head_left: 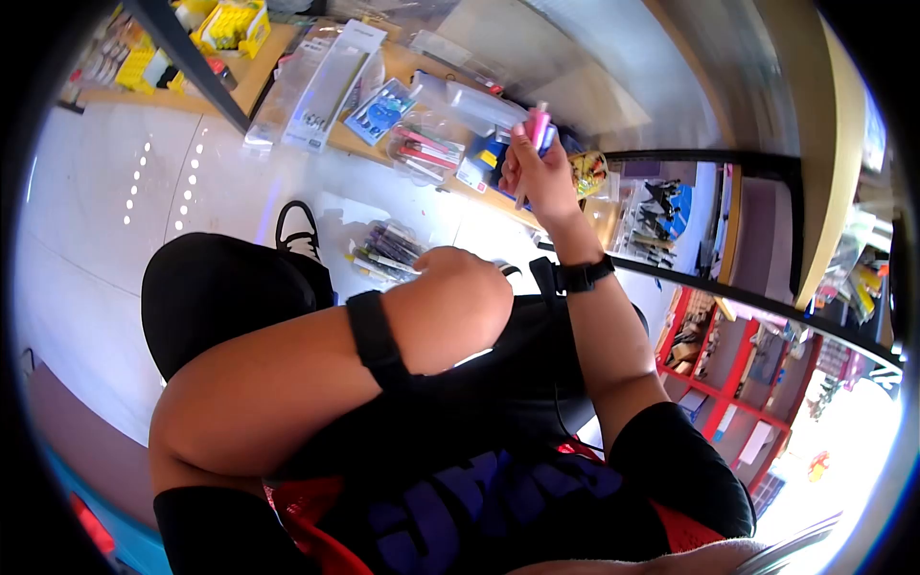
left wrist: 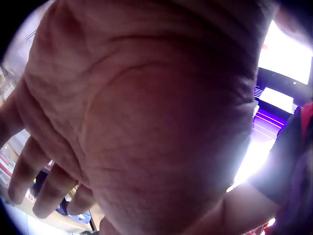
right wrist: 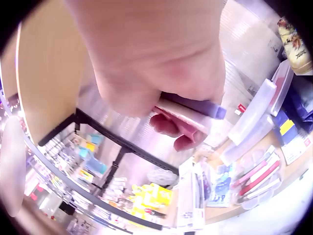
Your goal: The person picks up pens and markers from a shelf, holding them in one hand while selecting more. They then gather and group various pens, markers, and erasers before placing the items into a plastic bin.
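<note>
My right hand (head_left: 535,171) is raised in front of a low wooden shelf (head_left: 259,72) and grips a small bunch of pens (head_left: 539,125), one pink and one purple. In the right wrist view the curled fingers (right wrist: 168,125) wrap the purple pen (right wrist: 195,105) against the palm. My left hand (head_left: 455,297) hangs over my knee with nothing in it. The left wrist view shows its palm (left wrist: 146,122) with loosely extended fingers (left wrist: 24,171). A clear packet of markers (head_left: 383,251) lies on the white floor just beyond that hand.
The shelf carries a clear pen pack (head_left: 426,149), long white packets (head_left: 331,81) and yellow boxes (head_left: 230,24). A black metal post (head_left: 192,62) crosses the shelf front. My black shoe (head_left: 297,230) is on the floor. Red shelving (head_left: 728,374) stands to the right.
</note>
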